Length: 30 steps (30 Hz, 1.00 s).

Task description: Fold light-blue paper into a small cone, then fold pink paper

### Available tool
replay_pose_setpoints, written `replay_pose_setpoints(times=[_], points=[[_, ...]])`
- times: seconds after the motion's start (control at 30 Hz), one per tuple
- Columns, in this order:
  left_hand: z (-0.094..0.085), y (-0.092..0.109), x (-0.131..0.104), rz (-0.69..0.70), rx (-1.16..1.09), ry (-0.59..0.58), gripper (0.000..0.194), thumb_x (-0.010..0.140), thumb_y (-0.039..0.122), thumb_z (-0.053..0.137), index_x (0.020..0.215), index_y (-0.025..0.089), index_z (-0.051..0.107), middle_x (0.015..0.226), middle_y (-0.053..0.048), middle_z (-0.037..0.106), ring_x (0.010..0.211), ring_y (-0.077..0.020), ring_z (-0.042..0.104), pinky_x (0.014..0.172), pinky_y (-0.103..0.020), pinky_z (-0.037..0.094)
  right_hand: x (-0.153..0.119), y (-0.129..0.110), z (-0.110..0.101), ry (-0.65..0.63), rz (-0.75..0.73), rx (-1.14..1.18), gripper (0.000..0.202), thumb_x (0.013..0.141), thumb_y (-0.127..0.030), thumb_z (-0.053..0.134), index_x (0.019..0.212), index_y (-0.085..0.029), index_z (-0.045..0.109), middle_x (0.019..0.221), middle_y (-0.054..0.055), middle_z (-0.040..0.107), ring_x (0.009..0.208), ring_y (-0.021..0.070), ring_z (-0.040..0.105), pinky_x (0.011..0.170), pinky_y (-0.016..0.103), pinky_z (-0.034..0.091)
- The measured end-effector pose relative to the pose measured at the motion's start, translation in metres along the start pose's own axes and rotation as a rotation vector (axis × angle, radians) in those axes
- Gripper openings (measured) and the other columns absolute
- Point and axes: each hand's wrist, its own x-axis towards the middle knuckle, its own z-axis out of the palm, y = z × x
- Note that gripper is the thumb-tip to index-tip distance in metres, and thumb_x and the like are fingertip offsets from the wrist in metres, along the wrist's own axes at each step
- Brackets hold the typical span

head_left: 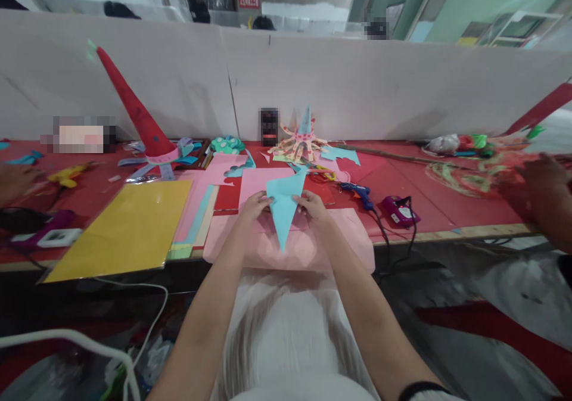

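Note:
A light-blue sheet of paper (284, 207), shaped to a downward point, is held between my two hands over the pink paper (353, 240) at the table's front edge. My left hand (255, 205) pinches its left side, fingers closed on it. On the opposite side, my right hand (313, 204) grips the right edge between thumb and fingers. Beyond the hands stands a small blue paper cone (305, 124) on a fringed, pale pink base. Yellow-handled scissors (325, 173) and a blue glue gun (357, 193) lie to the right.
A yellow sheet (129, 225) overhangs the front edge at left, beside stacked coloured papers. Behind it rises a tall red cone (134, 106). A purple power box (400, 211) with cords sits at right. Other people's hands (547, 192) show at both sides. A white partition (187, 79) stands behind.

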Motion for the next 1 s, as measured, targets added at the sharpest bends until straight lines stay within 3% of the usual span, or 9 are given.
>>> replay_pose_setpoints(times=[0.2,0.37,0.47,0.8,1.0], points=[[0.0,-0.001,-0.001,0.004,-0.003,-0.067,0.033,0.066,0.033,0.062,0.092,0.014,0.056,0.065,-0.003,0.063,0.059,-0.0174,0.06,0.06,-0.031,0.048,-0.004,-0.006,-0.002,-0.012,0.015,0.001,0.037,0.051,-0.038,0.073,0.074,-0.017,0.054,0.043,-0.007,0.05,0.036,0.0052,0.042,0.034,0.016,0.026],[-0.003,0.003,-0.006,0.103,0.117,-0.18,0.047,0.06,0.041,0.067,0.096,0.011,0.059,0.095,-0.011,0.065,0.082,-0.022,0.06,0.073,-0.034,0.047,-0.004,-0.006,-0.007,-0.111,-0.003,-0.13,0.033,0.055,-0.038,0.072,0.073,-0.017,0.055,0.045,-0.006,0.05,0.038,0.0056,0.044,0.036,0.017,0.03],[-0.005,0.007,-0.009,0.129,0.119,-0.222,0.051,0.056,0.039,0.07,0.098,0.011,0.06,0.099,-0.012,0.064,0.089,-0.0248,0.058,0.078,-0.036,0.045,-0.004,-0.007,-0.009,-0.169,-0.011,-0.184,0.03,0.058,-0.037,0.071,0.074,-0.016,0.056,0.049,-0.005,0.053,0.04,0.0062,0.046,0.04,0.018,0.035],[-0.013,-0.004,-0.002,0.134,0.1,-0.21,0.053,0.054,0.039,0.072,0.098,0.013,0.061,0.099,-0.011,0.064,0.089,-0.0254,0.058,0.081,-0.04,0.042,-0.003,-0.009,-0.015,-0.272,0.0,-0.141,0.031,0.061,-0.032,0.069,0.084,-0.015,0.058,0.056,-0.003,0.057,0.045,0.0069,0.049,0.047,0.02,0.04],[-0.013,0.014,-0.01,0.119,0.132,-0.351,0.048,0.06,0.036,0.068,0.102,0.014,0.061,0.101,-0.01,0.064,0.086,-0.0232,0.06,0.078,-0.037,0.045,-0.001,-0.003,-0.017,-0.298,-0.021,-0.074,0.029,0.061,-0.031,0.07,0.082,-0.015,0.058,0.058,-0.004,0.057,0.046,0.0062,0.05,0.047,0.019,0.04]])
